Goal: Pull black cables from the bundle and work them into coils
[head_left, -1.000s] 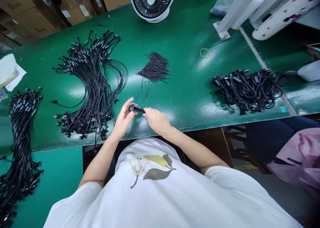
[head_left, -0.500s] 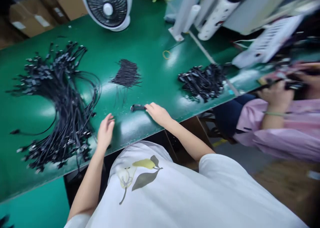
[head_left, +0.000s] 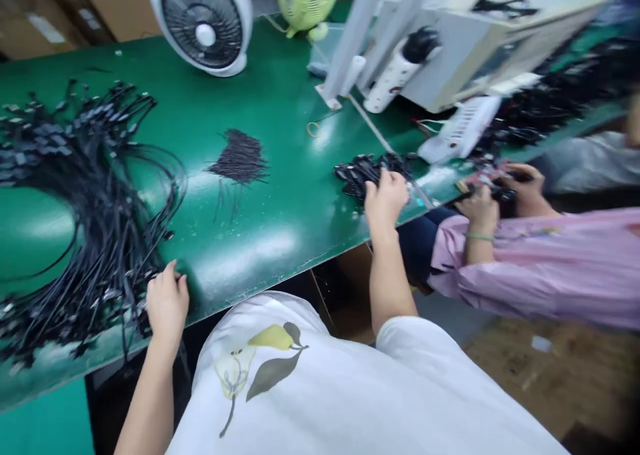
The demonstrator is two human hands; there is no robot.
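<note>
On the left of the green table lies a large heap of loose black cables (head_left: 107,208) with connectors at both ends. At the heap's near right edge, my left hand (head_left: 169,305) has its fingers curled in among the cable ends; whatever it pinches is hidden. My right hand (head_left: 387,198) reaches down onto a pile of short bundled cables (head_left: 357,172) at the right. Its thumb and fingers close around a dark bundled cable, which blends into the pile. Between the two piles lies a flat stack of thin black ties (head_left: 240,156).
A white fan (head_left: 205,35) and a green fan (head_left: 307,2) stand at the back. Metal posts (head_left: 357,35), a white tube (head_left: 393,75) and a boxy machine (head_left: 450,55) rise at the right. A rubber band (head_left: 313,130) lies mid-table. A co-worker's hands (head_left: 480,208) work beyond the pile.
My right hand has carried the bundled cable right, onto the pile. My left hand has moved left and nearer to me, to the heap's edge. The view has turned right.
</note>
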